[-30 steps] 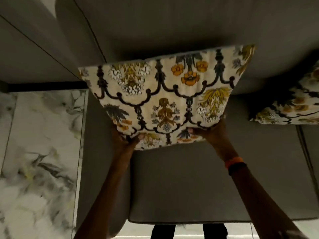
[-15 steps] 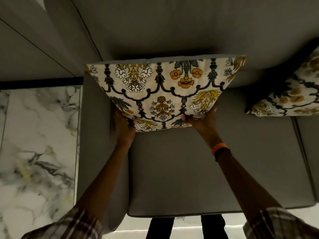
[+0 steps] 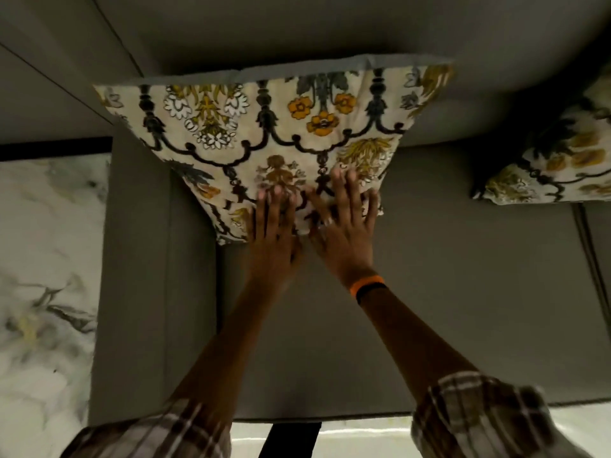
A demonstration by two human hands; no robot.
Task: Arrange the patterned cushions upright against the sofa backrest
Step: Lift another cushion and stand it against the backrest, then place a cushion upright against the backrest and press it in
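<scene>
The patterned cushion (image 3: 274, 140) stands upright against the sofa backrest (image 3: 330, 28), at the seat's (image 3: 463, 292) left end beside the armrest (image 3: 139, 276). The left hand (image 3: 272, 226) and right hand (image 3: 344, 223) lie flat, fingers spread, side by side on its lower face. A second cushion (image 3: 555, 163) leans at the right edge.
</scene>
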